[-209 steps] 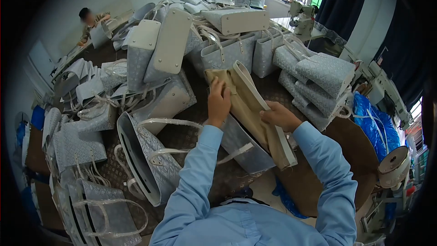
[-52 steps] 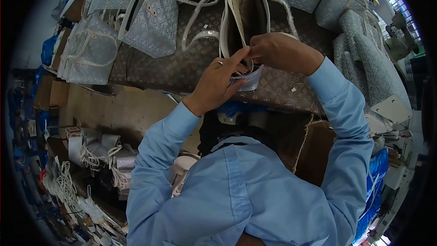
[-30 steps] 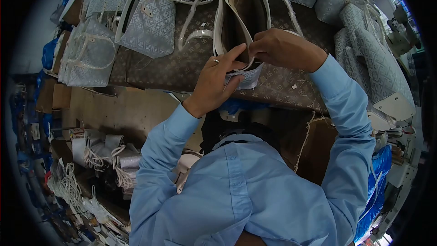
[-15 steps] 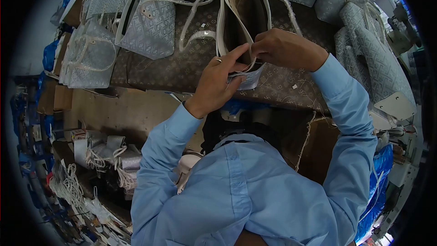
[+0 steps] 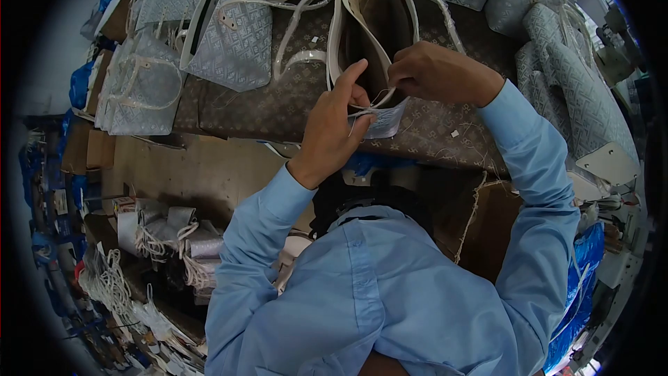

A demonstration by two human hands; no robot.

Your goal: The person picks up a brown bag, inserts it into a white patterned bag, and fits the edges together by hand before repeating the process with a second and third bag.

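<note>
Silver bag, upper centre: my half-curled left hand and closed right hand pinch its rim; edge work needs steadiness, I think.

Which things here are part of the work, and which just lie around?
In use: open beige-lined bag; left hand and right hand at its near rim.

Lying about: other silvery bags; blue plastic, right; pale cords, lower left.

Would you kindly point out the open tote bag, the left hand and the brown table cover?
Open tote bag [image 5: 372, 10], head view: inner lining.
Left hand [image 5: 331, 124], head view: back of the hand.
Brown table cover [image 5: 240, 113], head view: patterned surface.
</note>
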